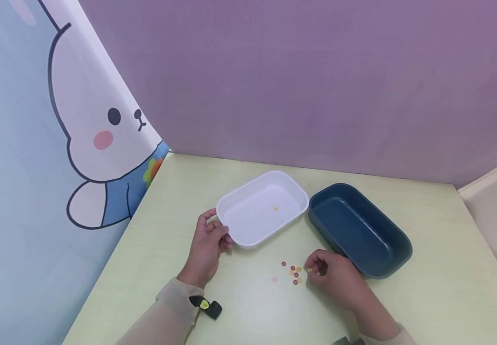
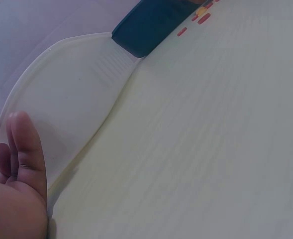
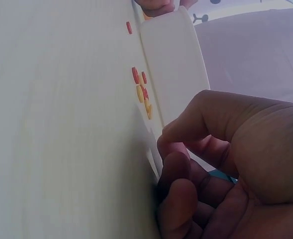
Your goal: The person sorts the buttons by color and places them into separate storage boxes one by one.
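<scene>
My left hand (image 1: 205, 247) grips the near left corner of a white tray (image 1: 243, 240), thumb at the rim and fingers along the outer wall. One small yellow button (image 1: 276, 209) lies on the tray floor. Low over the table beside a loose group of buttons, my right hand (image 1: 334, 278) pinches another small yellow button (image 1: 309, 270) between thumb and forefinger. The group mixes red buttons (image 1: 295, 282) and yellow ones (image 1: 298, 269). In the right wrist view my curled fingers (image 3: 181, 199) hide the pinched button.
A dark blue tray (image 1: 397, 239) stands behind the right hand, its corner close to the white tray. A paler button (image 1: 274, 280) lies left of the group. The pale table (image 1: 239, 306) meets a purple backdrop (image 1: 317, 96) at the back and a rabbit-print cloth (image 1: 97, 191) at left.
</scene>
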Tool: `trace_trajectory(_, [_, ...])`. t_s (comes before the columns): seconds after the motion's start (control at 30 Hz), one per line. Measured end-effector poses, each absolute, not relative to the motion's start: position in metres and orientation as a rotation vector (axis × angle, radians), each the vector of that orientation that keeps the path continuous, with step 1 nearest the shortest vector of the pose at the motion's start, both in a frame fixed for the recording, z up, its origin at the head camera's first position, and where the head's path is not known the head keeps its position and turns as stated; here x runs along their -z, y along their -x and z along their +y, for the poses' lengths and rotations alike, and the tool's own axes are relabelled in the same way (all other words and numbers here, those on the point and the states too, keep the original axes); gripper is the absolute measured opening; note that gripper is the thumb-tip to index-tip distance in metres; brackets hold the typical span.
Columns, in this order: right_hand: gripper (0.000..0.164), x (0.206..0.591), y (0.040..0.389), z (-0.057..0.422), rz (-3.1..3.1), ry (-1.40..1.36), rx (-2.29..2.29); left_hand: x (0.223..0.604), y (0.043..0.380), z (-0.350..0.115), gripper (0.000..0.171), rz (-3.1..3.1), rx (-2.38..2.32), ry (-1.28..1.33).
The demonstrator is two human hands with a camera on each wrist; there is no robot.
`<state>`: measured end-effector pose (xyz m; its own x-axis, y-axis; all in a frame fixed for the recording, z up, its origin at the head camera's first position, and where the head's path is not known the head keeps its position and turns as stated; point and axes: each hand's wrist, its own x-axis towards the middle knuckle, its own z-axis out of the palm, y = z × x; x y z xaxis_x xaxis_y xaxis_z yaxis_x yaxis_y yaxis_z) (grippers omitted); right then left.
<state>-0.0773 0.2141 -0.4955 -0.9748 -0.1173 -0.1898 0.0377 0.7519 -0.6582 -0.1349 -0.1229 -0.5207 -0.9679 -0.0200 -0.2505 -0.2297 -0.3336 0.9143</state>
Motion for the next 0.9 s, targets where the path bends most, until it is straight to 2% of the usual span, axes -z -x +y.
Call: trace_trajectory(0.9, [0.022,0.4920,0.0780,0.2115,2.701,0.033,1.053,0.5192,0.1341,-0.1219,0.057,1.738,-2.440,0.337])
